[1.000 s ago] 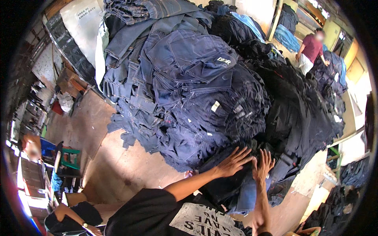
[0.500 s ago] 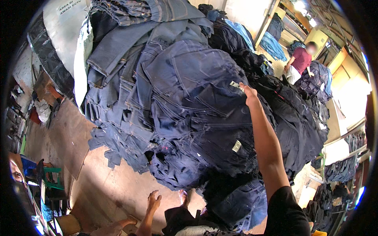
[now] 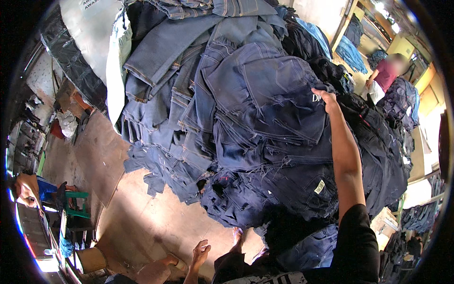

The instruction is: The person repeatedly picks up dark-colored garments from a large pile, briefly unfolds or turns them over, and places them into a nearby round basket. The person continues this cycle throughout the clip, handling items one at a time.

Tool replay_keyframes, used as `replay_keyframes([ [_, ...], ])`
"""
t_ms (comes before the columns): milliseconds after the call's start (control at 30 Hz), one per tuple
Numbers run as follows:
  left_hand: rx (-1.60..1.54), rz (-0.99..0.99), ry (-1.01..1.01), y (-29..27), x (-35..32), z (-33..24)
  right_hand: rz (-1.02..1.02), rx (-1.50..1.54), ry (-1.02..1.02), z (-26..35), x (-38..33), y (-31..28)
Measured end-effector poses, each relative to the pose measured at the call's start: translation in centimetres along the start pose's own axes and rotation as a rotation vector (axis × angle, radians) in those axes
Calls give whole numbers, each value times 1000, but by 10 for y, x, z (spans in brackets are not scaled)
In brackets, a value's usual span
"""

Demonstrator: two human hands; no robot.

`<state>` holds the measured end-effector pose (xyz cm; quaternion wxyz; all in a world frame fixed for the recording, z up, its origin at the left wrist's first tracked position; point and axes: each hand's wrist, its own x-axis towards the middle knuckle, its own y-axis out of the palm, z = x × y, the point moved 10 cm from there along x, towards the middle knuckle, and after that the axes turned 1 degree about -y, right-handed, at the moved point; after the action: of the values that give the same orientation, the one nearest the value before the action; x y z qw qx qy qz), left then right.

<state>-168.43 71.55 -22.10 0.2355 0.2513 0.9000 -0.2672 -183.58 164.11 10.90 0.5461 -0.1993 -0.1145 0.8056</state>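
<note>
A big heap of dark blue jeans (image 3: 269,113) fills the middle, bundled in folds with frayed edges. My right arm reaches far over its right side. There my right hand (image 3: 326,98) is closed on the edge of a dark garment, beside white lettering (image 3: 316,98) partly covered by the fingers. Lower on the heap lies a pale label patch (image 3: 319,187). My left hand (image 3: 201,253) hangs low over the floor, in front of the heap, its fingers loosely curled and apart, holding nothing.
Greyer jeans (image 3: 175,52) are stacked at the upper left beside a white sack (image 3: 118,66). Black garments (image 3: 373,128) slope down on the right. A person in a dark red shirt (image 3: 385,75) stands far right. A green stool (image 3: 78,203) stands at the left; bare feet (image 3: 236,236) show below.
The heap sits further right in the picture now. My right hand stays at its right side; the pale patch by its fingers has given way to white lettering on dark cloth.
</note>
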Motion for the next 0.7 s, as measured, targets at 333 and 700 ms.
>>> replay_keyframes([
  [333, 181, -106, 140, -40, 4, -35, -369, -60, -781, 98, -139, -9],
  [700, 318, 27, 716, 5, 51, -346, -84, 434, 61, -76, -225, -125],
])
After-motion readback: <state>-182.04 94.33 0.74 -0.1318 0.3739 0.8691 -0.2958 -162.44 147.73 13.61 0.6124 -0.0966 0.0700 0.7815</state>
